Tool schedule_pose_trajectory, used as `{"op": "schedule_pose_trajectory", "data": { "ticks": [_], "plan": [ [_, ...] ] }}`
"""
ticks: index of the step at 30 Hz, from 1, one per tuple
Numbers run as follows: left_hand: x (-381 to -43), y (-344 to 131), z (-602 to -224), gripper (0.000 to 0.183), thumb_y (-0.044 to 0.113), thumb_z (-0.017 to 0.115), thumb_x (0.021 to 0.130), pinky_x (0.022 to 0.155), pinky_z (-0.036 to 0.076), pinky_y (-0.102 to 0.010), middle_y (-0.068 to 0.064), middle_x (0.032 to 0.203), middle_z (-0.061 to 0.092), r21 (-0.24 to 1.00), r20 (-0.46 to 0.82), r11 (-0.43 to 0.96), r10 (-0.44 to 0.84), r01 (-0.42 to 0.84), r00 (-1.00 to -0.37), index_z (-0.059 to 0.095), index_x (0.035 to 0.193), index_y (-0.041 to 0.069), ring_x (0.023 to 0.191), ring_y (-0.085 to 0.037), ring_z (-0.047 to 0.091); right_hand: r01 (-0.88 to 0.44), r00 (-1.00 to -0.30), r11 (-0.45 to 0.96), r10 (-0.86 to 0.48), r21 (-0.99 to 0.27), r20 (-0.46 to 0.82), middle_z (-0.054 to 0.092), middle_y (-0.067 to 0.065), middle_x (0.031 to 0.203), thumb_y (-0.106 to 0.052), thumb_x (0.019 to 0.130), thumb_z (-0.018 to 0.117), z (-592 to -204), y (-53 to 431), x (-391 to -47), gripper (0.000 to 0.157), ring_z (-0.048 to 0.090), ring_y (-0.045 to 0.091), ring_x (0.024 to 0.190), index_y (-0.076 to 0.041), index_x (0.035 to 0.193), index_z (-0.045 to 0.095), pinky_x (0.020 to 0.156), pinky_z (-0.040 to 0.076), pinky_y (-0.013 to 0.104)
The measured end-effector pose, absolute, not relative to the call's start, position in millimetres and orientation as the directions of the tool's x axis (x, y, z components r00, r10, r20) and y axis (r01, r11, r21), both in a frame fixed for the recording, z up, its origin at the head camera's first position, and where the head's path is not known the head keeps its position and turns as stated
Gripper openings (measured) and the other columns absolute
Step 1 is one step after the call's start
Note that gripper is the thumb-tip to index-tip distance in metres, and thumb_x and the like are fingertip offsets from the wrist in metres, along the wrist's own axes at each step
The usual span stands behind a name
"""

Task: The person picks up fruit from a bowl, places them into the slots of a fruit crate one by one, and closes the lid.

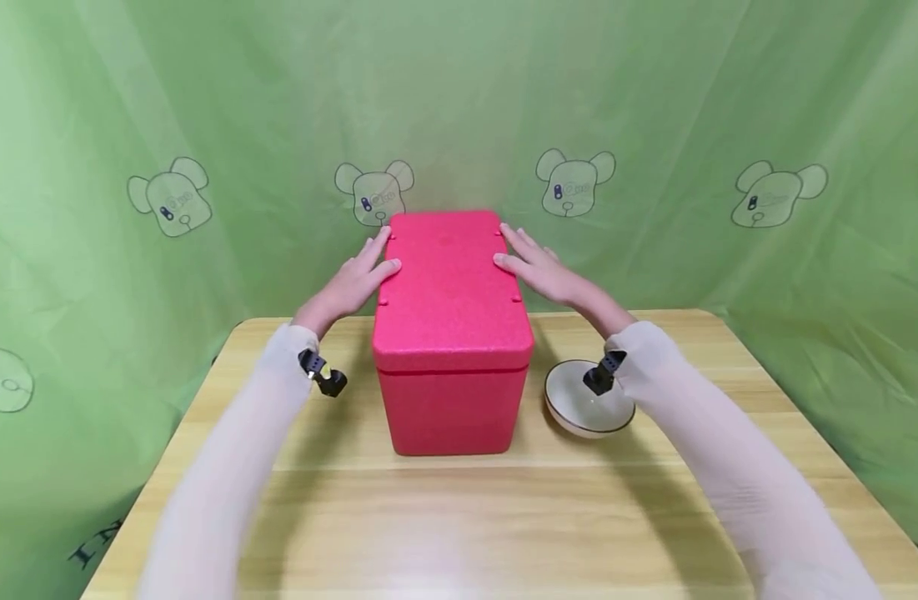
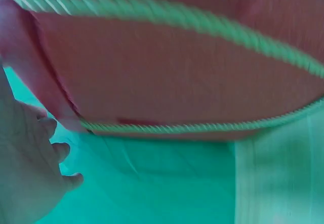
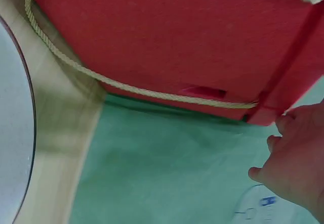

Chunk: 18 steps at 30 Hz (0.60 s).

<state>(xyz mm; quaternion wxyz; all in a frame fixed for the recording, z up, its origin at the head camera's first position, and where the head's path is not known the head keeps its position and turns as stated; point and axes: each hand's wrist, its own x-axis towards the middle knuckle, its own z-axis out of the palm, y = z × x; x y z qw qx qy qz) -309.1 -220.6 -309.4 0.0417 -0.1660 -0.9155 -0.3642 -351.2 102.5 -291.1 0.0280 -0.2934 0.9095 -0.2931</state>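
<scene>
A red foam cooler box (image 1: 451, 412) stands on the table, its lid (image 1: 449, 287) on top. My left hand (image 1: 353, 282) lies along the lid's left edge, thumb over the top and fingers extended. On the opposite edge, my right hand (image 1: 544, 273) touches the lid in much the same way. Rope (image 2: 192, 19) loops along the box's left side in the left wrist view. Another rope (image 3: 136, 89) hangs on its right side in the right wrist view. Some fingertips are hidden behind the lid's edges in the wrist views.
A white bowl with a dark rim (image 1: 574, 400) stands right of the box, beneath my right wrist. The wooden table (image 1: 428, 525) extends toward me. Green cloth (image 1: 459, 100) with bear-head drawings hangs behind the table and at both sides.
</scene>
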Motion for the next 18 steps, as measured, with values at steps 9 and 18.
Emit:
{"op": "schedule_pose_trajectory", "data": {
  "ticks": [9,18],
  "plan": [
    [-240.6,-221.0,-306.3,0.08,0.054,0.042,0.092,0.117,0.004,-0.05,0.008,0.158,-0.006,0.537,0.228,0.702,0.413,0.468,-0.882,-0.003,0.152,0.024,0.146,-0.015,-0.004,-0.679,-0.72,0.606,-0.658,-0.415,0.219,0.004,-0.007,0.159,-0.049,0.095,0.042,-293.8,124.0,-274.4,0.07,-0.005,0.016,0.146,-0.027,0.152,0.008,0.113,-0.004,0.056],
    [-249.9,-222.9,-312.7,0.069,0.054,0.036,0.095,0.115,0.005,-0.056,0.011,0.157,-0.001,0.531,0.343,0.692,0.351,0.488,-0.871,0.006,0.151,0.029,0.146,-0.019,0.001,-0.664,-0.748,0.639,-0.581,-0.388,0.322,0.001,-0.014,0.157,-0.05,0.096,0.039,-301.3,129.4,-288.0,0.065,-0.004,0.017,0.146,-0.031,0.151,0.01,0.113,-0.007,0.056]
  ]
}}
